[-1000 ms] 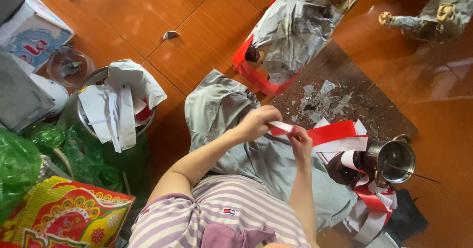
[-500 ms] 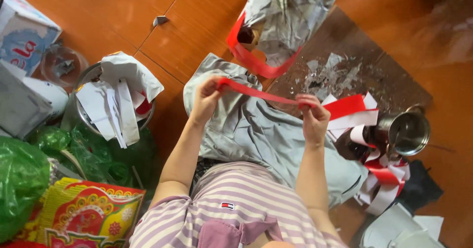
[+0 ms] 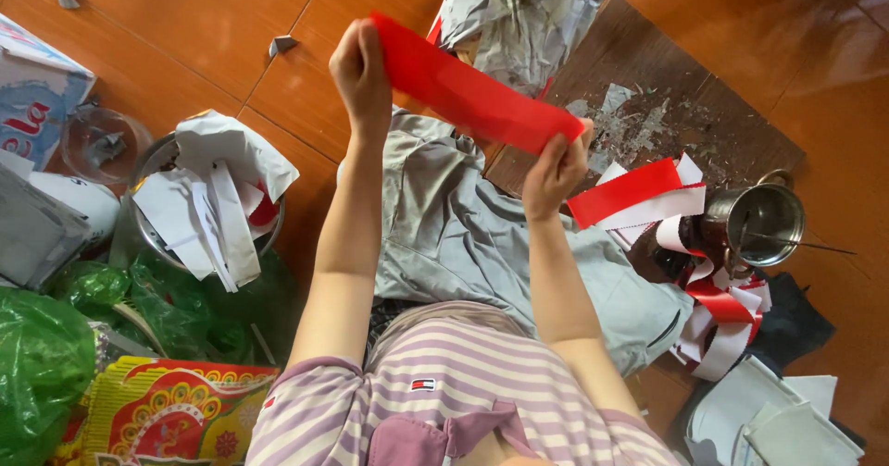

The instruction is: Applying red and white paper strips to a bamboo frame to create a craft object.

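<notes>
Here the tiled floor [image 3: 185, 31] fills the view, with a dark wooden board [image 3: 704, 124] at 1 o'clock carrying grey scraps. Grey cloth [image 3: 463, 235] lies over the person's lap at centre, apparently as a cover to catch trimmings. At 9 o'clock a metal basin [image 3: 157, 235] holds discarded white strips [image 3: 218, 207], gathered there rather than scattered; green plastic bags [image 3: 65, 327] lie at 8 o'clock. At 3 o'clock a metal cup [image 3: 764, 223] stands among loose red-and-white strips [image 3: 648, 193], which seem piled within reach of the right hand.

The red strip [image 3: 472, 96], at 12 o'clock, is stretched taut in the air between both hands, sloping from upper left down to lower right, well above the cloth; holding it raised and tight presumably keeps it flat and clear of the clutter. The left hand [image 3: 359, 75] is lifted high on a nearly straight forearm, its grip pressed together on the strip's upper end. The right hand [image 3: 556, 172] sits lower, elbow bent, fingers pinching the strip's lower end from beneath.
</notes>
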